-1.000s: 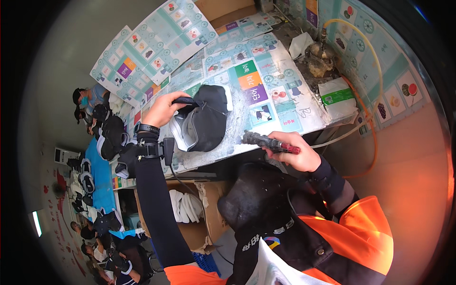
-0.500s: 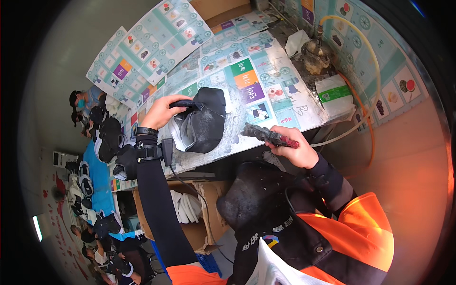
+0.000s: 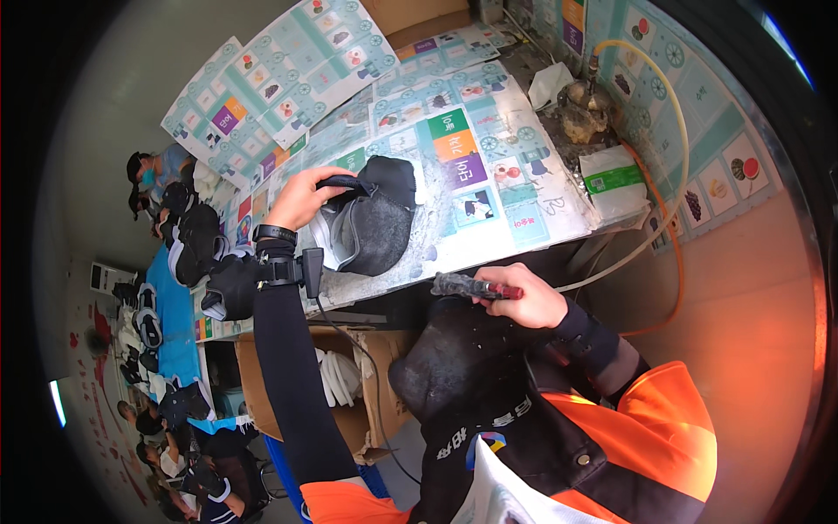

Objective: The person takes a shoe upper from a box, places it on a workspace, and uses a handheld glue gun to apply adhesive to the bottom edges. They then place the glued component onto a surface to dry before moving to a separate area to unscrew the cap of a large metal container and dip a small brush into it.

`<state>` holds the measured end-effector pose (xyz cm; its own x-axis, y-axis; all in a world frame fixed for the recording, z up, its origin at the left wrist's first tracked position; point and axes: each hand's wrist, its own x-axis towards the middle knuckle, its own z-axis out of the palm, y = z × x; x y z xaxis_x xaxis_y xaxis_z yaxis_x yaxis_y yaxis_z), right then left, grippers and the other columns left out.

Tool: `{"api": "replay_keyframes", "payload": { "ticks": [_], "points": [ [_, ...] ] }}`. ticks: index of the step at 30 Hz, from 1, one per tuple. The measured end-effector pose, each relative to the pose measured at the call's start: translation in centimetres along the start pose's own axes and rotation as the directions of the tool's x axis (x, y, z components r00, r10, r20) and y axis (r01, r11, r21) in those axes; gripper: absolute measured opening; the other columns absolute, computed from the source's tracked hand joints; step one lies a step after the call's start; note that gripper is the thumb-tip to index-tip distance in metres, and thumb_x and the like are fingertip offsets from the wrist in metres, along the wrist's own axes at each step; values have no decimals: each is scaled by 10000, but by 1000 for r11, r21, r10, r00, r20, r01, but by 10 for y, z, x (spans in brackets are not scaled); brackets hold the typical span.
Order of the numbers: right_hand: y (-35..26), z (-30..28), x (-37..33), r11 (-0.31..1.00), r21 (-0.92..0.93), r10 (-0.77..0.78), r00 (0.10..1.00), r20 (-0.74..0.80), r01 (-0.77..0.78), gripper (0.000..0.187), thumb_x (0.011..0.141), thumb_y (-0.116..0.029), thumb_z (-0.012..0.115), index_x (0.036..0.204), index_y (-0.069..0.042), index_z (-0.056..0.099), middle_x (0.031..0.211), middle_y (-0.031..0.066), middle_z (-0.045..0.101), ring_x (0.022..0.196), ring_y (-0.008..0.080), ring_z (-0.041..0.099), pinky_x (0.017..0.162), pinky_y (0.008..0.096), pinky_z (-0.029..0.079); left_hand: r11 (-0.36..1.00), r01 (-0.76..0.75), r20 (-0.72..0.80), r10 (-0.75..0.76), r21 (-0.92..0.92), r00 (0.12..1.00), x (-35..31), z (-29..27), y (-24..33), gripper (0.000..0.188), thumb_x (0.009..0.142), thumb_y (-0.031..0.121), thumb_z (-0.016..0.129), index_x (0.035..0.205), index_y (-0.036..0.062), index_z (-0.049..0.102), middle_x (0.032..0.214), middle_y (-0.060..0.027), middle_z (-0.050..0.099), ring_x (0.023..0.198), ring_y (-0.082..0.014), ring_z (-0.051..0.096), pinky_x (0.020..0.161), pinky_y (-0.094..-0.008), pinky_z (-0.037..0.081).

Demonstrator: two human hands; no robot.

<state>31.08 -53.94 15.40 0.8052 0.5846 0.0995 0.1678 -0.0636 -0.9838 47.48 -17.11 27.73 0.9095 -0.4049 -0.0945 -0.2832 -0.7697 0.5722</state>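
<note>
A black cap [image 3: 388, 231] with a pale inner edge rests on the paper-covered table in front of me. My left hand [image 3: 298, 199] grips it by its brim, fingers closed over the dark curved edge. To the right, just off the table's front edge, my right hand [image 3: 531, 297] is wrapped around a grime-crusted dark tool with a red section [image 3: 476, 287]. The tool's tip points left, toward the cap, and stays apart from it. Its exact kind I cannot make out. A pale yellowish hose [image 3: 642, 253] runs in behind my right hand; its end is hidden.
Printed sheets [image 3: 279, 79] stand at the back left. A lumpy, crusted fitting [image 3: 583, 118] and a white-and-green packet [image 3: 611, 182] occupy the right side. More dark caps [image 3: 196, 240] lie leftward, near a blue-covered table [image 3: 177, 319]. An opened cardboard box [image 3: 262, 384] sits below. People work at far left.
My right hand has drawn slightly down and left with the tool, whose tip has swung lower. My left hand keeps hold of the cap, which has tilted and shifted a little.
</note>
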Motion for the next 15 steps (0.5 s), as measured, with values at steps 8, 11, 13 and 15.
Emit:
{"api": "replay_keyframes", "payload": {
  "ticks": [8, 11, 13, 15],
  "points": [
    [-26, -28, 15, 990, 10, 137, 963, -233, -138, 366, 810, 10, 586, 1172, -14, 637, 851, 6, 641, 656, 93, 563, 560, 249, 466, 973, -29, -442, 130, 227, 888, -102, -37, 43, 252, 924, 111, 691, 1151, 2, 703, 1059, -151, 747, 983, -262, 729, 872, -343, 540],
    [18, -90, 21, 969, -183, 16, 781, -624, -165, 419, 830, 82, 566, 1244, 29, 601, 860, 68, 634, 691, 169, 590, 591, 302, 487, 970, 40, -513, 92, 241, 853, -158, -19, 79, 347, 940, 282, 715, 1130, -5, 671, 980, -241, 705, 918, -429, 685, 794, -426, 554],
    [37, -131, 47, 789, -524, -85, 786, -612, -322, 478, 846, 82, 591, 1322, 68, 549, 985, 171, 651, 876, 295, 640, 772, 407, 521, 969, 213, -476, -129, 126, 870, -212, 6, 89, 302, 961, 248, 668, 1117, -10, 654, 980, -268, 694, 939, -456, 669, 782, -476, 545],
    [85, -171, 68, 457, -865, -494, 749, -440, -207, 569, 855, 44, 622, 1408, 65, 487, 1200, 295, 596, 1122, 429, 578, 985, 500, 451, 915, 384, -350, -403, -125, 846, -256, 32, 91, 341, 958, 232, 641, 1143, -55, 630, 977, -292, 693, 853, -445, 702, 765, -488, 546]
  ]
}}
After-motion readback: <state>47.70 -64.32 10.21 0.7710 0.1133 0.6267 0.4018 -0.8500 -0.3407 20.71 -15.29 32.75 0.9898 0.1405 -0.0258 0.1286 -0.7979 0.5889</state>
